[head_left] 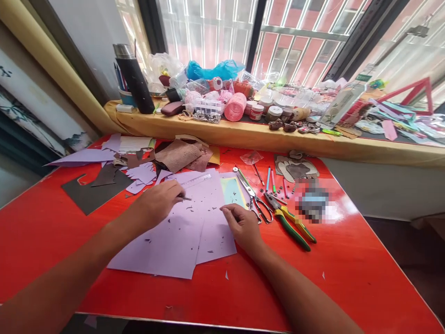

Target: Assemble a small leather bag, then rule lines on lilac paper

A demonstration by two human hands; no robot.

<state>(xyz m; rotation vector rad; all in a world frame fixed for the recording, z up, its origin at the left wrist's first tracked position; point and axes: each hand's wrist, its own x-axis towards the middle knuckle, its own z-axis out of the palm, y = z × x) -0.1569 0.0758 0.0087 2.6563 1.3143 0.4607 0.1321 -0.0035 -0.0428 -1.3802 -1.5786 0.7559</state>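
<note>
Two overlapping purple sheets (163, 246) lie on the red table (139, 297), sprinkled with small dark scraps. Over their upper left part is my left hand (158, 202), its fingers closed around a small dark piece whose tip sticks out to the right. My right hand (241, 222) rests at the right edge of the sheets, thumb and forefinger pressed together; whatever they pinch, if anything, is too small to name. A clear ruler (198, 180) lies on the sheets beyond my hands. Just right of my right hand are silver scissors (255, 197) and green-yellow pliers (290, 222).
Brown leather pieces (177, 153), purple cut-outs (142, 172) and a dark sheet (88, 192) lie at the back left. Pens (268, 179) are beyond the pliers. A black bottle (134, 81) and many craft items crowd the window ledge (208, 130).
</note>
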